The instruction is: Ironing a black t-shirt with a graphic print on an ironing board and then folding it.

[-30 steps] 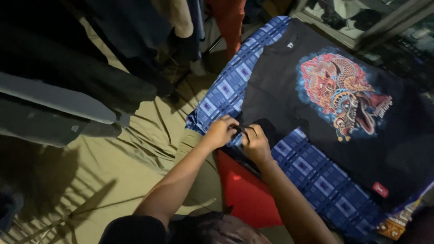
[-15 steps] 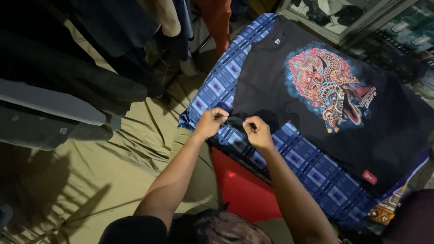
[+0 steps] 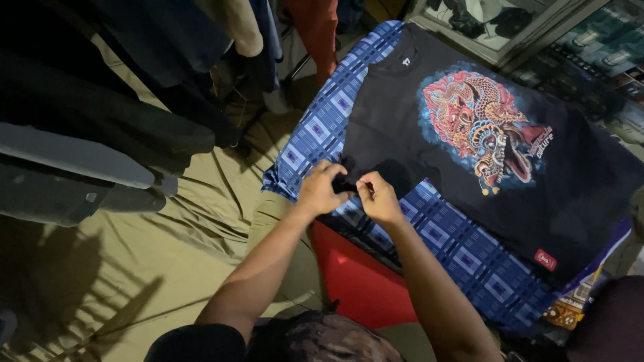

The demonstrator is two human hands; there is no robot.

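On the blue patterned cloth (image 3: 463,258), seen from your head camera, lies a black T-shirt (image 3: 402,134), spread flat, print side up, collar toward the far-left end. Your left hand (image 3: 320,189) and right hand (image 3: 379,199) meet at the near sleeve edge, each with fingers drawn together in a pinch on the dark fabric; the light is poor there, so how much cloth each pinch takes appears small but cannot be confirmed. The multicoloured dragon print (image 3: 483,131) sits mid-chest, well apart from both hands.

Handling assessment: the garment is light, soft and limp. It will sag and crease wherever it is unsupported, and it may drag on the cloth beneath. Take hold at hems, the sleeve edge or the shoulder seams, not on the printed panel.

A red surface (image 3: 355,281) shows just below the cloth's near edge. An olive sheet (image 3: 134,268) covers the ground to your left, with hanging garments (image 3: 100,87) beyond it.
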